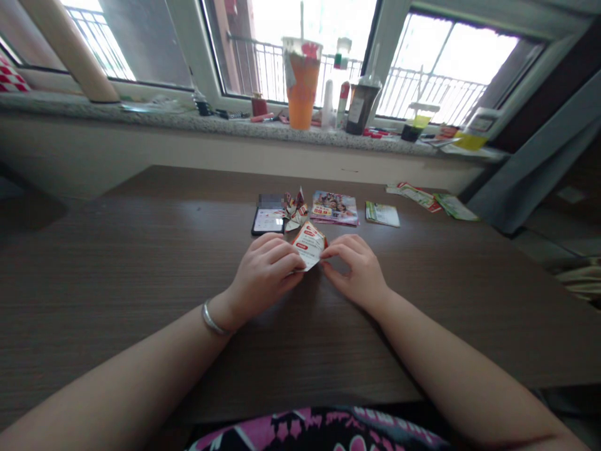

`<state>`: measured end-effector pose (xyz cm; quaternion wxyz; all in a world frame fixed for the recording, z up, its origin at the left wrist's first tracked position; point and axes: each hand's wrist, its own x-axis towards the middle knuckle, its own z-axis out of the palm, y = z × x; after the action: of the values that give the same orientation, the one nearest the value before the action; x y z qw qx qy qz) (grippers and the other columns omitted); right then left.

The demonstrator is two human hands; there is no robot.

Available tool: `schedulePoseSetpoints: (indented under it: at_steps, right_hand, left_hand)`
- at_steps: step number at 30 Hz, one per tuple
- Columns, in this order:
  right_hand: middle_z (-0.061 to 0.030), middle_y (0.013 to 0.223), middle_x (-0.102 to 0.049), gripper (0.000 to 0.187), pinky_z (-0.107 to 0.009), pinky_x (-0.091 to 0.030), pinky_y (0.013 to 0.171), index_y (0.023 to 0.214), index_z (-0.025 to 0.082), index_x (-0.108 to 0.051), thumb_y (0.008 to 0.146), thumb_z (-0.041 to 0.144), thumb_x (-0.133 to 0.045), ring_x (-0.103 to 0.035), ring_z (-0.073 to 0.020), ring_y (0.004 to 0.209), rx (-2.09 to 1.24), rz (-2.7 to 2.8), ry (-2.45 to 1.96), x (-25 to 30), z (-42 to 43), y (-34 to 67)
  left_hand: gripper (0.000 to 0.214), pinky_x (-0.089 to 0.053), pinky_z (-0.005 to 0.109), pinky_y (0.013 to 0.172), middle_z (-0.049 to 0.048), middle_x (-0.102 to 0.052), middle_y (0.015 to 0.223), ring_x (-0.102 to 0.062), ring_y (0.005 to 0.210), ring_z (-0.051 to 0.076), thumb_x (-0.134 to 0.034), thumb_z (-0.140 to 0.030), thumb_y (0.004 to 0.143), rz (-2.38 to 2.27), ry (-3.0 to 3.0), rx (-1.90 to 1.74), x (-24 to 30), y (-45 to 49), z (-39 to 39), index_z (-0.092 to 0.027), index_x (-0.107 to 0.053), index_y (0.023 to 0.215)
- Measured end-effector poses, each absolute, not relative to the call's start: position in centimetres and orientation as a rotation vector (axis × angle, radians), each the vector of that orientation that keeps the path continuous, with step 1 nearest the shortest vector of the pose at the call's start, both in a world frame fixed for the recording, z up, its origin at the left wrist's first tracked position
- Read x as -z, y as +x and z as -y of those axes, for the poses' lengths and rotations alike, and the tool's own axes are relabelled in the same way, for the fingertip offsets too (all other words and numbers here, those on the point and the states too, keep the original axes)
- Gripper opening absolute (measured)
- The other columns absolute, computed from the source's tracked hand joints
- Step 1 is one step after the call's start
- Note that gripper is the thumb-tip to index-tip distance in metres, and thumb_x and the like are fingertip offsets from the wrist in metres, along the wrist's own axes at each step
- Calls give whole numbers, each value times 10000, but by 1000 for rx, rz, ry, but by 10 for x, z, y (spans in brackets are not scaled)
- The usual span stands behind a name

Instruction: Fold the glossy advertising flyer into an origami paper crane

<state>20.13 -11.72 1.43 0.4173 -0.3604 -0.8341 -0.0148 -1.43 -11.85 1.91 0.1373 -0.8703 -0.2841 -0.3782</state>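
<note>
Between my hands is a folded piece of printed paper [310, 245], white with red and orange print, its point turned away from me. My left hand [267, 266] grips its left lower edge, fingers curled over it and a silver bangle on the wrist. My right hand [354, 266] pinches its right edge with thumb and forefinger. Just beyond the paper stands a folded paper figure [295, 212] with pointed tips. A phone [269, 219] with a lit screen lies beside it on the left.
Behind the paper lie a stack of colourful flyers [335, 208] and a smaller green-and-white stack [382, 214]. More leaflets [455, 207] rest at the table's far right. On the windowsill [188, 122] stand a tall orange drink cup [301, 84], a dark drink cup [361, 106] and several small items.
</note>
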Motion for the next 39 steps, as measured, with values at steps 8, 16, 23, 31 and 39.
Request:
schedulePoseSetpoints:
  at_steps: [8, 16, 23, 31, 39]
  right_hand:
    - [-31, 830, -663, 59, -333, -476, 807, 791, 214, -638, 839, 185, -622, -573, -183, 851, 78, 2150, -889, -13, 117, 200]
    - [-24, 844, -682, 73, -338, -466, 823, 803, 224, -648, 863, 216, -607, -581, -184, 872, 93, 2199, -881, -16, 120, 201]
    - [-29, 802, -658, 72, -323, -470, 767, 750, 203, -628, 818, 177, -630, -575, -184, 808, 109, 2137, -970, -15, 115, 205]
    - [-20, 807, -651, 79, -315, -474, 756, 742, 211, -608, 794, 155, -629, -577, -178, 808, 63, 2103, -994, -8, 105, 212]
    - [-19, 815, -658, 78, -312, -479, 753, 744, 216, -629, 813, 183, -638, -591, -174, 816, 37, 2101, -1043, -5, 107, 211]
  left_hand:
    - [75, -444, 357, 899, -12, -651, 776, -573, 759, 150, -605, -198, 856, 834, -2545, 1064, -21, -12, 120, -210, -596, 783]
    - [116, -433, 353, 877, -7, -665, 788, -561, 751, 156, -580, -240, 884, 855, -2544, 1008, -22, -16, 116, -225, -637, 784]
    - [98, -439, 336, 829, 6, -656, 803, -559, 771, 161, -599, -268, 888, 905, -2535, 1043, -20, -20, 113, -225, -673, 841]
    - [112, -474, 288, 731, 40, -624, 882, -581, 818, 153, -593, -259, 896, 1117, -2578, 1305, -10, -28, 100, -209, -690, 922]
    - [154, -497, 289, 744, 38, -666, 889, -607, 823, 154, -560, -262, 906, 1374, -2656, 1518, -14, -25, 103, -193, -687, 962]
